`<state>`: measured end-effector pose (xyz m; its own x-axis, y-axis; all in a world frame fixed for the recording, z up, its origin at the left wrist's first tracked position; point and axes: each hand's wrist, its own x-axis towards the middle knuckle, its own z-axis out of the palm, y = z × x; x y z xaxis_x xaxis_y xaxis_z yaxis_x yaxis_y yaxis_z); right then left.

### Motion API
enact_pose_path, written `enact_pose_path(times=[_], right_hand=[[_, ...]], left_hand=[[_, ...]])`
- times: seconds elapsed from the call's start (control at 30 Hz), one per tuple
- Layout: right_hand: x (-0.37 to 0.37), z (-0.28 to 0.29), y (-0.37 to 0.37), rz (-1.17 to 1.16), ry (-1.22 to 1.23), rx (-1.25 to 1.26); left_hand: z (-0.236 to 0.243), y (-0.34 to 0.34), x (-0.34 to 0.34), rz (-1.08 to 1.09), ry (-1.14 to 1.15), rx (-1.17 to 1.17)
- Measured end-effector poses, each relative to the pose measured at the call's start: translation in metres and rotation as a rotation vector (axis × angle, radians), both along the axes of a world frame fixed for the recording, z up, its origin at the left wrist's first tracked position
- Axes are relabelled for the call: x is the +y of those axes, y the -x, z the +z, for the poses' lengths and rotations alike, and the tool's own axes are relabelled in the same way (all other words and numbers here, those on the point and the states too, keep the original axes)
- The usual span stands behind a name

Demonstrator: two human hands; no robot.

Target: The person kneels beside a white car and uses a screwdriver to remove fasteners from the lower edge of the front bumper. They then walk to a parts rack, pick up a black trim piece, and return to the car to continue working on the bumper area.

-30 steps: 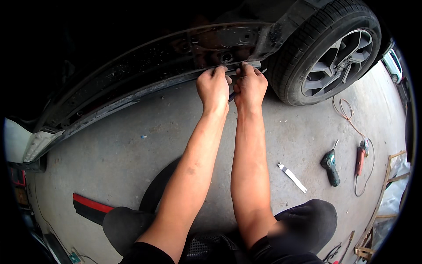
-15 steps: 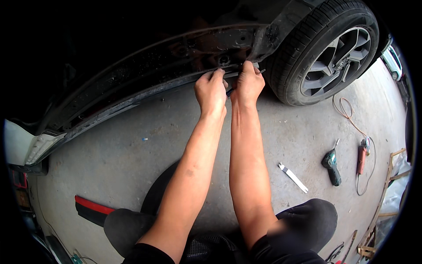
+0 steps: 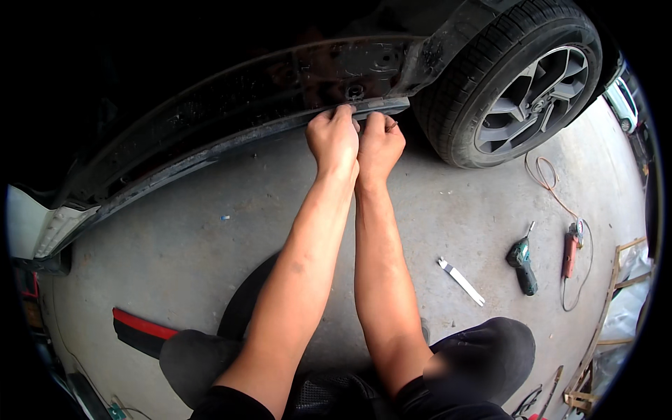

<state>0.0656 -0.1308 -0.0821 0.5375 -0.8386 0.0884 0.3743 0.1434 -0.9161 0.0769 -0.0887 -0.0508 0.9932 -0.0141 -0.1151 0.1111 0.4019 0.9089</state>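
Two bare hands work side by side at the lower edge of a car's dark sill panel (image 3: 231, 126). The left hand (image 3: 334, 140) is curled into a loose fist with its fingers hooked over the grey lip of the panel, gripping that edge. The right hand (image 3: 380, 142) sits just beside it, touching it at the thumb side, fingers likewise folded onto the same lip; whether it pinches anything small besides the edge cannot be told. The panel runs from directly above both hands far off to the left, bending down towards a pale bumper corner (image 3: 35, 227).

Just to the right of the right hand stands one wheel (image 3: 514, 84), black tyre and a spoked silver rim. On the concrete floor (image 3: 175, 231), well to the right of the forearms and nearer the body, lie three tools: one flat white strip (image 3: 461, 281), one green and black cordless driver (image 3: 522, 262), and one red corded tool (image 3: 571, 250) with its thin cable (image 3: 553, 192) looping up towards the wheel. Well below and to the left of the left forearm lies one red-and-black trim piece (image 3: 140, 329). Two knees in dark trousers frame the arms at the lower edge.
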Motion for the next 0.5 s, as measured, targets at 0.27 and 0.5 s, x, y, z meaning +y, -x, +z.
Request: enact_pose_path(times=[0.27,0.5], right_hand=[[-0.01,-0.002,0.001,0.027,-0.05,-0.011],[0.001,-0.034,0.0,0.089,-0.242,0.087]], left_hand=[[0.0,0.001,-0.006,0.05,0.106,0.049],[-0.003,0.002,0.0,0.025,0.121,0.11]])
